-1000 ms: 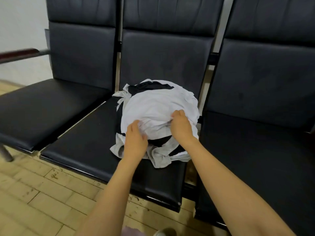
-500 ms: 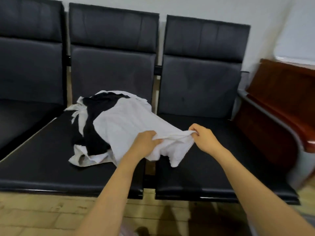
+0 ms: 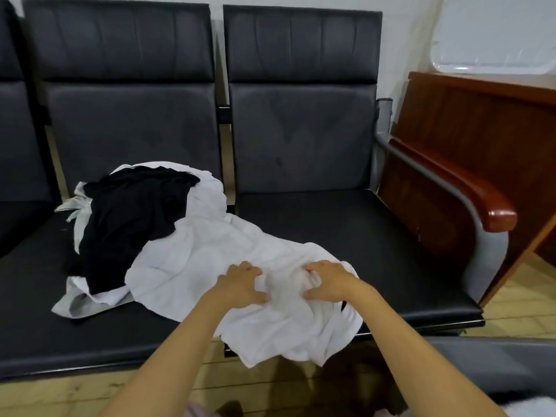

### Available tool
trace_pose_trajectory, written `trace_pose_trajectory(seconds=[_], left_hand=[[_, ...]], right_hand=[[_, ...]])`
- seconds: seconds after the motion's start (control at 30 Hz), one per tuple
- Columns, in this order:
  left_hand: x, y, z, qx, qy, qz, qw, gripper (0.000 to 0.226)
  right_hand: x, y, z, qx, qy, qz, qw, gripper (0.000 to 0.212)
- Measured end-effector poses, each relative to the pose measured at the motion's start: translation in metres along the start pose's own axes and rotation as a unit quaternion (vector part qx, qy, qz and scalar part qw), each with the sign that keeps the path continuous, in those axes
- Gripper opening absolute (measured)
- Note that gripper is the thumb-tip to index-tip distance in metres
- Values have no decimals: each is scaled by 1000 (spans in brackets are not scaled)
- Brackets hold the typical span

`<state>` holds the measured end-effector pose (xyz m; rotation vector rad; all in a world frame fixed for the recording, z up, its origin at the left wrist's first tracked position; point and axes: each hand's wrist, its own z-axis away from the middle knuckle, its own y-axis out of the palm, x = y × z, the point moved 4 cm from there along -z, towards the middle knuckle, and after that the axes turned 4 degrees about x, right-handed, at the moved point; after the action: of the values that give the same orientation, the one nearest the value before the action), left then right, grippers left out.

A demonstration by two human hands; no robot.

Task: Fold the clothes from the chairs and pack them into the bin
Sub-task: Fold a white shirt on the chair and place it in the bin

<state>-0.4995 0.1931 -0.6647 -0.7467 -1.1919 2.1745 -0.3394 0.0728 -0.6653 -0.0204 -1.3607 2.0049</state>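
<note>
The left hand [image 3: 240,285] and right hand [image 3: 329,281], close together, each bunch a fistful of the white garment [image 3: 192,266], which straddles two seats [image 3: 346,236] (hem hanging off the front). Farther back it runs under the black garment [image 3: 129,218], so a hard tug could drag that one off too.

I see left hand [image 3: 240,284], right hand [image 3: 329,281] side by side, fingers bunching white garment [image 3: 210,257], well left of wooden armrest [image 3: 469,188]. Black garment [image 3: 132,218] farther left of armrest, touching white garment.
</note>
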Motion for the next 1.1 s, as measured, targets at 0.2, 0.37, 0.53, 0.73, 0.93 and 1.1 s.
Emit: trace_pose_trajectory(seconds=[0.2,0.37,0.53,0.73,0.93,1.1], left_hand=[[-40,0,0,16,104,208,972,57],[-12,-9,11,-100,14,95,990,61],[6,8,12,-40,-94,47,994,84],[-27,15,-12,18,85,92,992,57],[-45,14,-15,109,158,205,960,48],[-18,5,-28,-75,75,240,965,39]], right_hand=[[-22,-20,-16,-48,130,78,987,54],[-33,-20,-14,-209,116,121,964,46],[-3,-6,-17,-148,-66,24,987,43],[35,-14,21,70,-19,103,992,37],[7,-32,10,-129,-18,-44,990,20],[-2,-2,-12,-23,-22,17,999,53]])
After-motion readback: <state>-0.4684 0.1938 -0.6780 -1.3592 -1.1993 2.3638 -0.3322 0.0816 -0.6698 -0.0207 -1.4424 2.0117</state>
